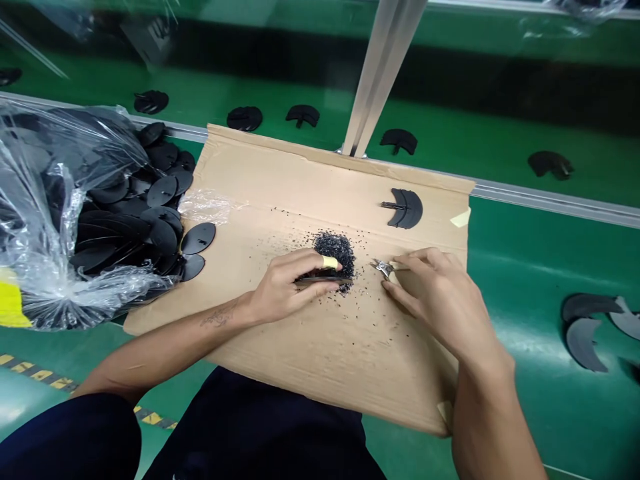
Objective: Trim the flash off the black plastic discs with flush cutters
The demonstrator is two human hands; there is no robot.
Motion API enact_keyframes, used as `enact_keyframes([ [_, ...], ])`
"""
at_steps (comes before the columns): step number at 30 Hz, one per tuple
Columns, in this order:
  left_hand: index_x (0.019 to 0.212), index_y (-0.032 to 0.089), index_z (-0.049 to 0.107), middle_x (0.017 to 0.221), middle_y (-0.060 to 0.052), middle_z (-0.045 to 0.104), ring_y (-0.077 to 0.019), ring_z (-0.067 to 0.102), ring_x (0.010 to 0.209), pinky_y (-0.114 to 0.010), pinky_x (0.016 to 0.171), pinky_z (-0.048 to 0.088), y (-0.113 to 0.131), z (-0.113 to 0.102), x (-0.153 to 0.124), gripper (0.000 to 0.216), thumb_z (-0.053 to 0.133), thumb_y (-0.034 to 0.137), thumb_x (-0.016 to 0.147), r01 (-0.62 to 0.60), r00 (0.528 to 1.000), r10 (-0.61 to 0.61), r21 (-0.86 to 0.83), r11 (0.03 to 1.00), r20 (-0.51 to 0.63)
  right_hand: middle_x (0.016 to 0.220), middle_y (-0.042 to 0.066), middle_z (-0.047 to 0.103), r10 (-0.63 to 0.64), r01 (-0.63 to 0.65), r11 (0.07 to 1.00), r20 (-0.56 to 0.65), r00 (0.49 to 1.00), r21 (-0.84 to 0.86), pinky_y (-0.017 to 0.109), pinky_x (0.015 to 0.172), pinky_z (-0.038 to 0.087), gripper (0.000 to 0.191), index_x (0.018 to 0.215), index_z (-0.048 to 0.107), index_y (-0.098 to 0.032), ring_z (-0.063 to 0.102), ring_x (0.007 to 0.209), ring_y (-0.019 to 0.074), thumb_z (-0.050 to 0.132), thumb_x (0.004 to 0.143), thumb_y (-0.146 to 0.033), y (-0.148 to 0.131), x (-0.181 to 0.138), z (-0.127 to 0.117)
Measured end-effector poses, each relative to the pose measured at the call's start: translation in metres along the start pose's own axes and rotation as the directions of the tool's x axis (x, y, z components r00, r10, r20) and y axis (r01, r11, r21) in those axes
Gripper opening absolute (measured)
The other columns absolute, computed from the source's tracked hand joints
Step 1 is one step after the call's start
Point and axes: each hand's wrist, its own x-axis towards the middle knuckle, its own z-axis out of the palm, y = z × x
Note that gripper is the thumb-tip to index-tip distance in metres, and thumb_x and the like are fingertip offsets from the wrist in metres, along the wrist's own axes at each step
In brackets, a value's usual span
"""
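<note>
Before the person's lap spreads a broad tan cardboard sheet [280, 177]. On its left side sits a clear plastic bag [65, 293] spilling flat black oval discs [163, 191]. The right hand [440, 300] is partly closed, thumb and fingers about the handles of the silver metal nippers; the left hand [287, 283] pinches a thin black flat piece [323, 280] edge-on. Farther back lies a black crescent plate [406, 209] with a stem. The small silver metal nippers [384, 268] point left, near a heap of tiny black scraps [340, 248].
</note>
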Motion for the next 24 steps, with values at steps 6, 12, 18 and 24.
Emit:
enact_keyframes([
  [6, 0.106, 0.015, 0.072, 0.085, -0.005, 0.073, -0.012, 0.066, 0.076, -0.024, 0.07, 0.054, -0.002, 0.001, 0.001, 0.019, 0.073, 0.026, 0.091, -0.046, 0.999, 0.046, -0.035, 0.998, 0.006, 0.099, 0.009, 0.066, 0.001, 0.054, 0.92, -0.14, 0.99, 0.389, 0.038, 0.077, 0.054, 0.023, 0.116, 0.067, -0.023, 0.064, 0.089, 0.0226, 0.055, 0.099, -0.032, -0.028, 0.004, -0.004],
  [12, 0.107, 0.016, 0.073, 0.086, -0.006, 0.074, -0.0133, 0.066, 0.076, -0.026, 0.07, 0.055, -0.003, 0.001, -0.001, 0.021, 0.074, 0.029, 0.091, -0.042, 0.998, 0.045, -0.051, 0.998, 0.044, 0.099, 0.009, 0.068, -0.089, 0.173, 0.813, -0.175, 0.981, 0.556, 0.035, 0.071, 0.058, 0.021, 0.114, 0.067, -0.022, 0.067, 0.089, 0.0213, 0.065, 0.093, -0.024, -0.049, 0.001, -0.001],
  [18, 0.106, 0.015, 0.073, 0.082, -0.005, 0.072, -0.0132, 0.065, 0.074, -0.025, 0.067, 0.054, -0.003, 0.002, -0.002, 0.021, 0.074, 0.029, 0.09, -0.089, 0.993, 0.094, -0.07, 0.994, 0.067, 0.102, 0.01, 0.073, -0.167, 0.266, 0.814, -0.231, 0.959, 0.517, 0.037, 0.075, 0.062, 0.03, 0.115, 0.068, -0.021, 0.072, 0.091, 0.0222, 0.076, 0.087, -0.023, -0.047, -0.002, 0.007],
  [24, 0.102, 0.016, 0.074, 0.082, -0.006, 0.071, -0.0135, 0.064, 0.073, -0.026, 0.066, 0.052, -0.004, 0.002, -0.002, 0.019, 0.075, 0.03, 0.09, -0.092, 0.991, 0.101, -0.105, 0.99, 0.088, 0.101, 0.01, 0.077, -0.254, 0.335, 0.846, -0.238, 0.937, 0.416, 0.039, 0.076, 0.064, 0.031, 0.117, 0.068, -0.021, 0.074, 0.088, 0.0231, 0.076, 0.087, -0.021, -0.042, -0.002, 0.005],
])
